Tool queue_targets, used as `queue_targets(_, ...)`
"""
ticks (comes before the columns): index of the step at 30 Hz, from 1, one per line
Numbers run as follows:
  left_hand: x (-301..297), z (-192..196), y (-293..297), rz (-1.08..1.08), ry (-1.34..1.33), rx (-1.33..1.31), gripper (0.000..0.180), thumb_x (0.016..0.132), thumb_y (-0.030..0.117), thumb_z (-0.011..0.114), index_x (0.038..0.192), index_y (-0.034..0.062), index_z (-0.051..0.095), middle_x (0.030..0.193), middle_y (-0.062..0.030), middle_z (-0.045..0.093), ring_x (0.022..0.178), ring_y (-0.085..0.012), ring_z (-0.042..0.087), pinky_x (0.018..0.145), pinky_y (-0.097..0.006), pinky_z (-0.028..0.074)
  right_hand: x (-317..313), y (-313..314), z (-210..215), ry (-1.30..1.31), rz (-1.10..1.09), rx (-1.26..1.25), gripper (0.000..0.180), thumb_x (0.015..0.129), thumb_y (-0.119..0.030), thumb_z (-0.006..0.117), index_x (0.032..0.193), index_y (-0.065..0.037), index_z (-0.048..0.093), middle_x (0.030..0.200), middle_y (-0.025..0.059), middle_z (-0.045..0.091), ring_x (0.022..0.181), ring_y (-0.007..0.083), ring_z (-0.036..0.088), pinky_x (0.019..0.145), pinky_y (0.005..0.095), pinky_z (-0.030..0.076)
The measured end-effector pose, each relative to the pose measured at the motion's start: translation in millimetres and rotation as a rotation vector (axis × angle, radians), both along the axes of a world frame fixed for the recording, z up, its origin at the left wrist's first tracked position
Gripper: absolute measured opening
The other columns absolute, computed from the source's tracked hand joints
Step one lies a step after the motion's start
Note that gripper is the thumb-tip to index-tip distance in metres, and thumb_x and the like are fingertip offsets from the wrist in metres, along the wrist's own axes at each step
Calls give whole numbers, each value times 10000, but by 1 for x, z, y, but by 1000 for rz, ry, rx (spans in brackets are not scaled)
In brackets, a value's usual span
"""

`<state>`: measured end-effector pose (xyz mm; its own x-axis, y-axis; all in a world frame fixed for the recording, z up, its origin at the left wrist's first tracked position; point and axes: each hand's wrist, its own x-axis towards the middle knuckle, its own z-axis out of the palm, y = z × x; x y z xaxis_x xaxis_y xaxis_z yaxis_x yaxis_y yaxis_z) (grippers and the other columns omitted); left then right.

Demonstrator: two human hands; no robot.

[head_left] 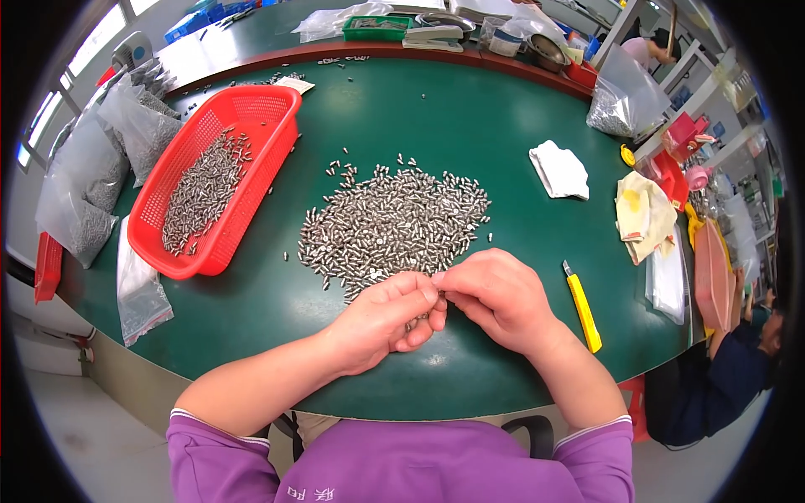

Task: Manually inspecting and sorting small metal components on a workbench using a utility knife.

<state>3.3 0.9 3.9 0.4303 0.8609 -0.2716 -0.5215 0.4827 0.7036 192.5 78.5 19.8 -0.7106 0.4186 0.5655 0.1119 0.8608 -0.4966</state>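
Observation:
A broad heap of small silvery metal pieces with pointed ends lies on the green table. At its near edge my two hands meet fingertip to fingertip. My left hand is closed, thumb on top and fingers curled; a few of the small metal pieces show between its fingers. My right hand is closed in a pinch against the left fingertips, and whatever it pinches is hidden. To the left stands a red perforated plastic basket, partly filled with more of these pieces.
Right of my hands lies a yellow utility knife, with a folded white cloth beyond it. Stained gloves lie at the right edge. Filled plastic bags line the left edge. A person sits at far right.

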Motion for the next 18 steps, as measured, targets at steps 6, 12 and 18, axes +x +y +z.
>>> queue_targets(6, 2, -1, 1, -23, 79, 31, 139, 997, 186, 458, 1000, 61, 519, 874, -38, 565, 609, -66, 450, 508, -204, 344, 0, -1, 3, 24, -48, 56, 347, 753, -10, 681, 1085, -109, 652, 917, 39, 673, 839, 253, 637, 735, 367, 514)
queue_targets(12, 0, 1, 0, -20, 81, 47, 168, 998, 178, 416, 1056, 68, 529, 899, -51, 566, 620, -82, 453, 515, -209, 346, 7, 13, -3, -144, -408, 18, 353, 788, 10, 636, 1126, -88, 604, 1061, 93, 617, 1013, 312, 570, 868, 399, 474)
queue_targets(18, -2, -4, -1, -10, 25, 57, 220, 998, 216, 400, 1102, 64, 521, 930, -71, 560, 649, -109, 454, 540, -227, 356, 10, 12, -12, -234, -443, -17, 317, 776, 27, 632, 1081, -62, 623, 1052, 98, 601, 1012, 323, 561, 874, 402, 474)
